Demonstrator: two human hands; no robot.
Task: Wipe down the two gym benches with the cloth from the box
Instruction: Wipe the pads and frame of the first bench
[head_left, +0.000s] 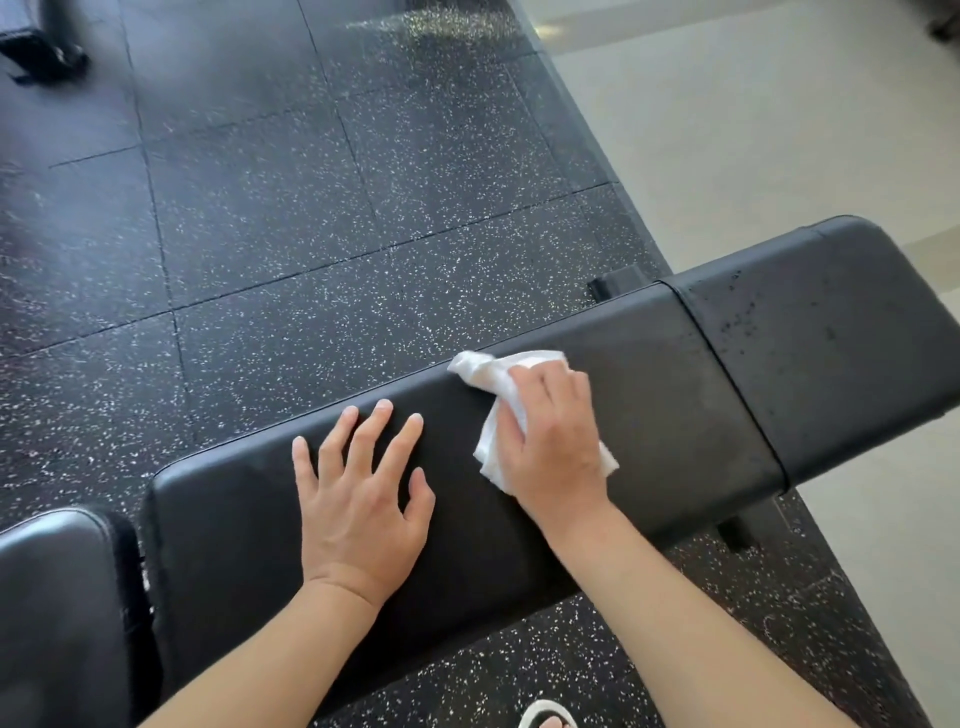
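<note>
A black padded gym bench runs diagonally across the view, from lower left to upper right. Its shorter right pad carries small droplets or specks. My right hand presses a crumpled white cloth onto the long pad near its far edge, fingers curled over the cloth. To its left, my left hand lies flat on the pad with fingers spread, holding nothing. The rounded end of another black pad shows at the lower left. No box is in view.
Black speckled rubber floor tiles lie beyond the bench. Pale smooth flooring starts at the upper right. Dark equipment stands in the top left corner. A sandalled foot shows at the bottom edge.
</note>
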